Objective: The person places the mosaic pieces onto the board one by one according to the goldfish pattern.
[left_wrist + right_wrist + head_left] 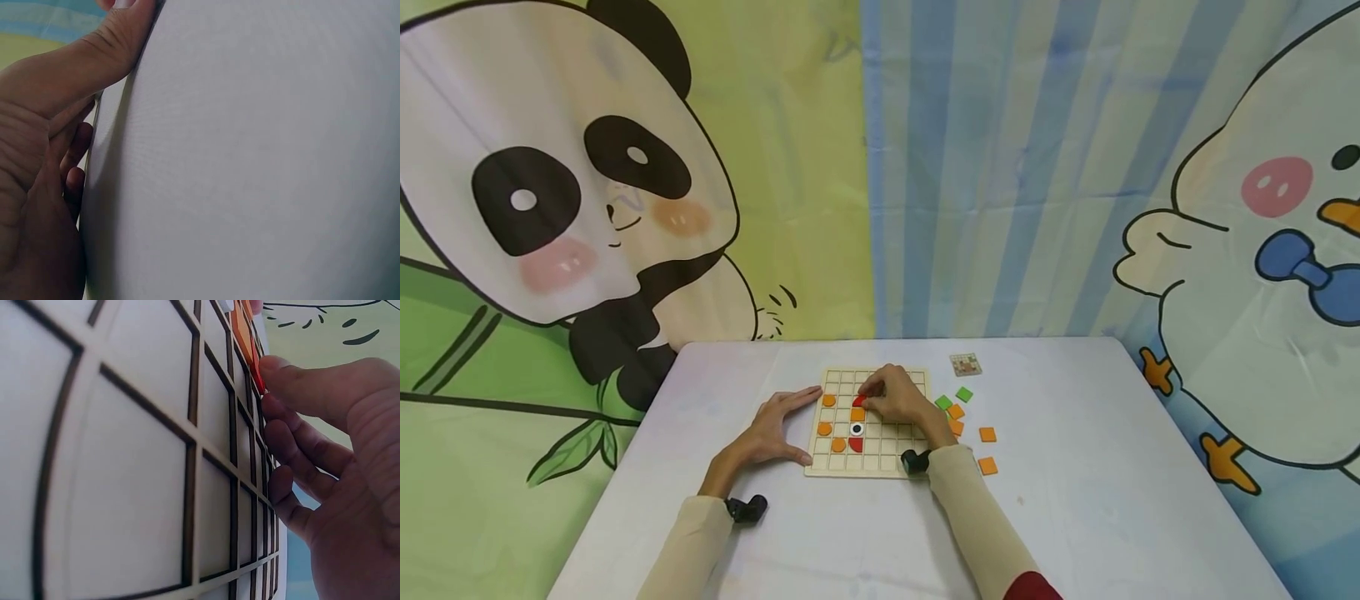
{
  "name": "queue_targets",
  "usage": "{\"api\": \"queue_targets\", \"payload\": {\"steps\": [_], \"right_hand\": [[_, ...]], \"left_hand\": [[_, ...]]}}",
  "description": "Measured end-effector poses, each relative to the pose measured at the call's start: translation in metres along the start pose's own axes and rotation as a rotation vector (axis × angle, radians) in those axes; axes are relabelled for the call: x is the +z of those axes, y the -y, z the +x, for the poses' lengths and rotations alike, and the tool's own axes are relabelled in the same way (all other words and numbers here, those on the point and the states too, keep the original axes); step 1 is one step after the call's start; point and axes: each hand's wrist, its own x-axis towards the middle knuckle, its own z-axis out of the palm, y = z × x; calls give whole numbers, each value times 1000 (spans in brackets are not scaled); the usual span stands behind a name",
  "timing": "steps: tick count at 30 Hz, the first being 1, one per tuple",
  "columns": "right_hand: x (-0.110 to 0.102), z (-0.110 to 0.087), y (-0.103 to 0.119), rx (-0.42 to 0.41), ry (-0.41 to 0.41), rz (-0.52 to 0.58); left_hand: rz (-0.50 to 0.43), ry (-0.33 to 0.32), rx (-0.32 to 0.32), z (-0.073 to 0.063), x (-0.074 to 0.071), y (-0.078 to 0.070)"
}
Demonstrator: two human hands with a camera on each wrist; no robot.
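A wooden grid board lies on the white table. My left hand rests at its left side, fingers stretched along the edge and thumb at the lower left corner. Over the upper middle of the board, my right hand pinches a red curved tile between thumb and fingers, down at the grid. Just below it sit an orange square tile, a black-and-white eye tile and a red quarter-round tile. Several orange round tiles fill squares to the left. Part of the red tile is hidden by the fingers.
Right of the board lie loose orange square tiles and green tiles. A small picture card lies farther back on the table. Behind the table hangs a cartoon-printed curtain.
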Motion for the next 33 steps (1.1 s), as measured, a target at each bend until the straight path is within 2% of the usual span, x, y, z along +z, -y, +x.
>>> {"api": "queue_targets", "payload": {"steps": [7, 14, 20, 23, 27, 33], "right_hand": [[1, 1, 0, -9, -8, -15], [2, 0, 0, -10, -16, -25], [-1, 0, 2, -16, 3, -14], [-6, -3, 3, -20, -9, 13], [-17, -13, -2, -36, -51, 25], [-46, -39, -15, -6, -107, -9]], "left_hand": [[-4, -1, 1, 0, 0, 0], [-3, -8, 37, 1, 1, 2], [4, -12, 18, 1, 1, 2], [-5, -6, 2, 1, 0, 1], [-1, -12, 11, 1, 1, 0], [20, -25, 29, 0, 2, 0]]}}
